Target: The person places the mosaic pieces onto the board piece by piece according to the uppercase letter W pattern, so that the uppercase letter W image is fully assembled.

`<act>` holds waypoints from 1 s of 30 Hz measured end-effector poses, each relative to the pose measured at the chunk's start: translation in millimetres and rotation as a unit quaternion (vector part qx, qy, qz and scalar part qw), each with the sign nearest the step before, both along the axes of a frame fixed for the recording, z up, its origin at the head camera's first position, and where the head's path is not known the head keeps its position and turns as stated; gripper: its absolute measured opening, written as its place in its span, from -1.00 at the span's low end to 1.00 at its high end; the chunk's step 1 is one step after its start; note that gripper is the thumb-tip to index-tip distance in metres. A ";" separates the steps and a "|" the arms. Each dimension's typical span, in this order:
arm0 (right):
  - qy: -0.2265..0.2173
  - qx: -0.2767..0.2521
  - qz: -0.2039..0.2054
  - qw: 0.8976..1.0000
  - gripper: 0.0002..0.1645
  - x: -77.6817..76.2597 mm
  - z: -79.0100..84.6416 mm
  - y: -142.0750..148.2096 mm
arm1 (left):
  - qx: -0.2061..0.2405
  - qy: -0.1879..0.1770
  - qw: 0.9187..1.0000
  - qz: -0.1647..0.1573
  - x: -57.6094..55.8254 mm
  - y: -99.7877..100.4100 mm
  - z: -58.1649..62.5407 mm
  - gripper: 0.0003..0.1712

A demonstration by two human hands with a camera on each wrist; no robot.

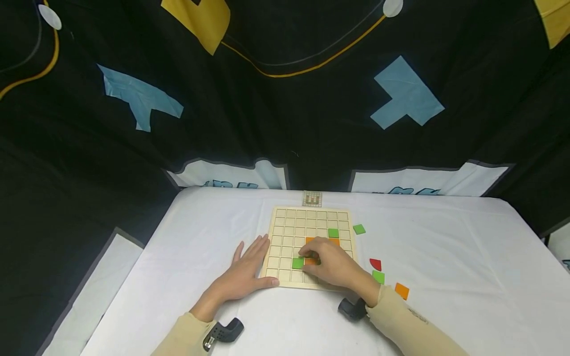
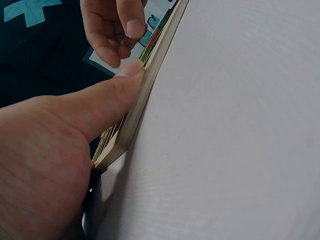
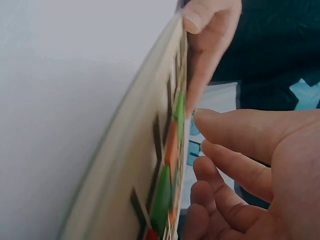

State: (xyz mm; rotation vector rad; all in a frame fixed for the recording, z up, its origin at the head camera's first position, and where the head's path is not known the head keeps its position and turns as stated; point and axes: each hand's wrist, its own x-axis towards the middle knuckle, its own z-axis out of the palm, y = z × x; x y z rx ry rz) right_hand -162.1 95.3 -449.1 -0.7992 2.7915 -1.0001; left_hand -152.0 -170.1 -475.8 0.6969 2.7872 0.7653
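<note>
A wooden grid board (image 1: 285,227) lies on the white table. My left hand (image 1: 245,274) rests flat along its left side, fingers spread at the edge. The left thumb (image 2: 107,102) presses on the rim near the front left corner. Over the lower middle of the grid is my right hand (image 1: 334,264), fingers loosely bent, with no tile showing between the fingertips in the right wrist view. A green tile (image 1: 298,263) and an orange tile (image 1: 310,261) sit side by side below those fingertips. Farther back, another green tile (image 1: 333,233) borders orange ones, partly hidden by the hand.
Right of the board lie a loose green tile (image 1: 359,229), a red rounded piece (image 1: 376,264), a second green tile (image 1: 378,277) and an orange tile (image 1: 402,291). A small patterned card (image 1: 312,199) is behind the board. A black curtain (image 1: 267,123) hangs beyond the table.
</note>
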 end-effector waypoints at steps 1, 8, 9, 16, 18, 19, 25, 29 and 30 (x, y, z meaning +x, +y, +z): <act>-0.001 -0.003 -0.004 1.000 -0.70 0.3 0.2 2.1 | -0.001 0.001 1.000 0.000 0.1 0.2 0.0 0.25; -0.011 -0.020 -0.031 0.999 -0.67 3.1 4.0 20.8 | 0.000 -0.001 1.000 0.002 0.2 1.3 0.9 0.25; -0.013 -0.023 -0.034 0.999 -0.66 3.5 4.9 24.2 | 0.001 -0.002 1.000 0.002 0.1 1.4 1.2 0.25; -0.008 -0.039 -0.048 0.998 -0.67 5.5 13.1 48.8 | 0.002 -0.003 1.000 0.000 -0.2 1.4 2.3 0.25; -0.005 -0.047 -0.056 0.997 -0.67 6.3 14.8 55.9 | 0.001 -0.001 1.000 -0.001 -0.1 1.3 2.3 0.25; -0.007 -0.049 -0.063 0.997 -0.67 6.9 15.6 59.3 | 0.000 0.000 1.000 -0.001 -0.2 1.2 2.2 0.25; 0.010 -0.047 -0.090 0.995 -0.66 10.3 18.4 80.8 | -0.003 0.002 1.000 0.003 0.0 1.3 1.1 0.26; 0.019 -0.045 -0.104 0.993 -0.67 11.6 17.7 94.5 | -0.001 0.002 1.000 0.001 -0.3 1.7 0.8 0.26; 0.021 -0.047 -0.107 0.993 -0.67 11.8 17.2 97.6 | 0.000 0.003 1.000 0.001 -0.4 1.7 0.9 0.26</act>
